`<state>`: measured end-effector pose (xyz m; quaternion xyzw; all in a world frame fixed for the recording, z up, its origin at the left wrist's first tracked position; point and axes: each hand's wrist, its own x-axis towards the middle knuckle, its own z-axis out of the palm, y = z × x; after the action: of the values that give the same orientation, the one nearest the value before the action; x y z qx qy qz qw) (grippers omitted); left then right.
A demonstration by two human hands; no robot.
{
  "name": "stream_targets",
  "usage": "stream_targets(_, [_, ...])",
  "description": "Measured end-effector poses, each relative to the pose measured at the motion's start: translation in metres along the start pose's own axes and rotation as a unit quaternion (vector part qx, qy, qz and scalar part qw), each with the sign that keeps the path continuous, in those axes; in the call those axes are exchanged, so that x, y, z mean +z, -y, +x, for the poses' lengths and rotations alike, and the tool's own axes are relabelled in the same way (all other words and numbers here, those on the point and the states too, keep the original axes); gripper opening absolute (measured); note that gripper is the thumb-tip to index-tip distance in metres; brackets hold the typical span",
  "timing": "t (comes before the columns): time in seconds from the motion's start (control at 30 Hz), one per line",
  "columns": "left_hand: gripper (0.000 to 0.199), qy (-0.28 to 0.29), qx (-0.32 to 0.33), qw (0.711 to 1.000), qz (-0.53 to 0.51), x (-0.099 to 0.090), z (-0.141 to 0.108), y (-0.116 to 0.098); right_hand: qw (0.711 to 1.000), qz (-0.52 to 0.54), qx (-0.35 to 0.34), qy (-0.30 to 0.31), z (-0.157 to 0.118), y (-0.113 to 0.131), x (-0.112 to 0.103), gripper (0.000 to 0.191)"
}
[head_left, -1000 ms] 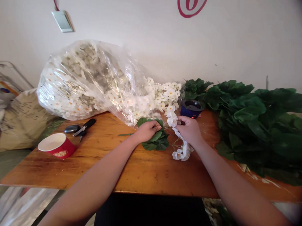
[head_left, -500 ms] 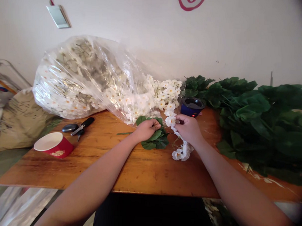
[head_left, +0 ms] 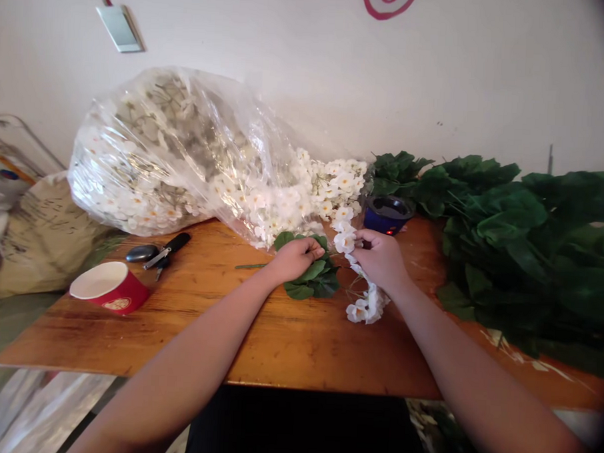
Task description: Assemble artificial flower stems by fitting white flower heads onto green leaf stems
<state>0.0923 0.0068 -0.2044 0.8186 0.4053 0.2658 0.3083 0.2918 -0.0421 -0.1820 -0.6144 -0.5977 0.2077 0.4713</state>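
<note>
The left hand [head_left: 295, 259] is closing around a sprig of artificial leaves [head_left: 312, 285] just above the wooden tabletop [head_left: 101, 341], while the right hand [head_left: 379, 260] is pinching a strand of white artificial blossoms [head_left: 363, 302] narrowly. A clear plastic bag [head_left: 160, 153] is bulging with many more blossoms, and a heap of artificial leaves [head_left: 521, 243] is lying uncut-looking at the right.

A craft workroom (white-walled), its wooden table [head_left: 127, 339] heaped with artificial flowers [head_left: 303, 200] and leaves [head_left: 511, 242].

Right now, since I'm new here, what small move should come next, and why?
Probably ease the white flower strand in the right hand toward the leaf sprig under the left hand: the hands are close, and the strand's lower end lies loose.
</note>
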Motion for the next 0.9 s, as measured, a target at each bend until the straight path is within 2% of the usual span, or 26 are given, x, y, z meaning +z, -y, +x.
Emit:
stream_targets(0.33, [0.030, 0.003, -0.002, 1.000, 0.015, -0.002, -0.001, -0.004, 1.000, -0.009, -0.008, -0.003, 0.000, -0.003, 0.005, 0.029])
stream_targets(0.4, [0.030, 0.006, -0.007, 1.000, 0.016, -0.002, -0.001, -0.004, 1.000, 0.004, -0.008, 0.023, 0.001, -0.003, 0.004, 0.031])
stream_targets(0.57, [0.029, 0.024, 0.006, 0.999, 0.020, -0.004, -0.001, -0.003, 0.992, -0.016, -0.022, 0.121, 0.007, -0.008, 0.001, 0.054])
stream_targets(0.77, [0.024, 0.043, 0.022, 0.998, 0.028, -0.005, 0.000, 0.000, 0.986, -0.044, -0.044, 0.153, 0.010, -0.010, 0.004, 0.025])
stream_targets(0.9, [0.021, 0.048, 0.019, 0.998, 0.042, -0.006, 0.000, -0.001, 0.982, -0.092, -0.086, 0.139, 0.011, -0.010, 0.005, 0.021])
